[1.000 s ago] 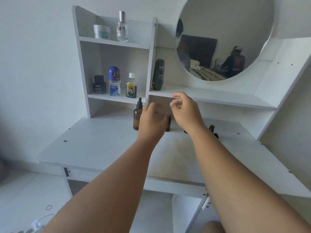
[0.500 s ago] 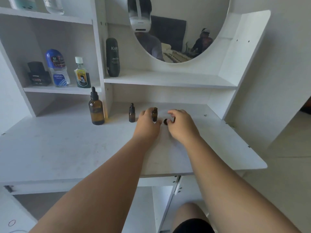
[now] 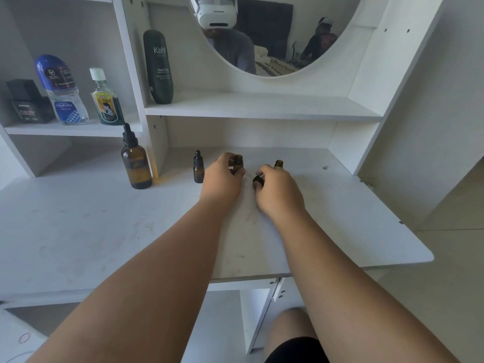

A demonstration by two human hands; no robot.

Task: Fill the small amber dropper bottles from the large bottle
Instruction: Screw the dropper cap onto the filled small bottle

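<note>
Your left hand [image 3: 222,179] curls round an open small bottle [image 3: 237,163] on the desk [image 3: 78,231]; your right hand [image 3: 278,191] pinches a black dropper cap [image 3: 258,180]. A capped small bottle [image 3: 198,169] stands between your left hand and the large bottle [image 3: 136,163].

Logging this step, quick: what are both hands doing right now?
Left hand: grips an uncapped small amber bottle.
Right hand: pinches a black dropper cap.
</note>
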